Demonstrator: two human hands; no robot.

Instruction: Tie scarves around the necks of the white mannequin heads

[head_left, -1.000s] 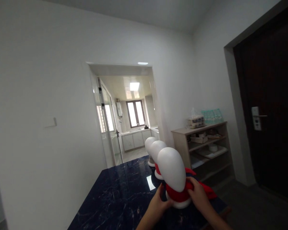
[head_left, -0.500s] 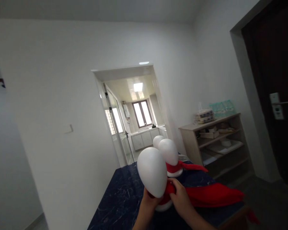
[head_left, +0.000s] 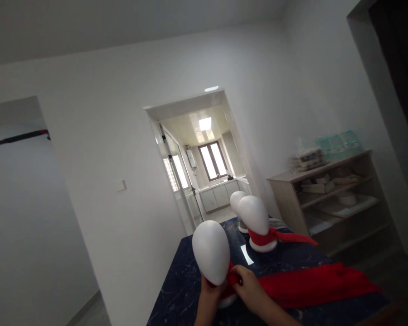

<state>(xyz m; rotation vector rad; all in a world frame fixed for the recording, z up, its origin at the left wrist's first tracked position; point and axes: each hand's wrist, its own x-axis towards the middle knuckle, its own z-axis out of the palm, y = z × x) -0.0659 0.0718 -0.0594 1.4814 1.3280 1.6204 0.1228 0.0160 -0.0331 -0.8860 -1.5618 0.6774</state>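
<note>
A white foam mannequin head [head_left: 211, 251] stands near the front of a dark blue marble table [head_left: 177, 290]. A red scarf [head_left: 313, 285] is wrapped round its neck and trails right across the table. My left hand [head_left: 209, 292] grips the neck from the left. My right hand [head_left: 246, 283] pinches the scarf at the neck. Behind stand a second white head [head_left: 255, 216] with a red scarf [head_left: 289, 237] and a third white head [head_left: 237, 201].
A wooden shelf unit [head_left: 329, 199] with boxes and packets stands against the right wall. A doorway [head_left: 204, 154] leads to a bright kitchen. A dark door [head_left: 401, 68] is at the far right. A light switch [head_left: 121, 185] is on the white wall.
The view has swung left and tilted. The nearest head has moved left on the table, apart from the other two, and its red scarf now stretches out to the right.
</note>
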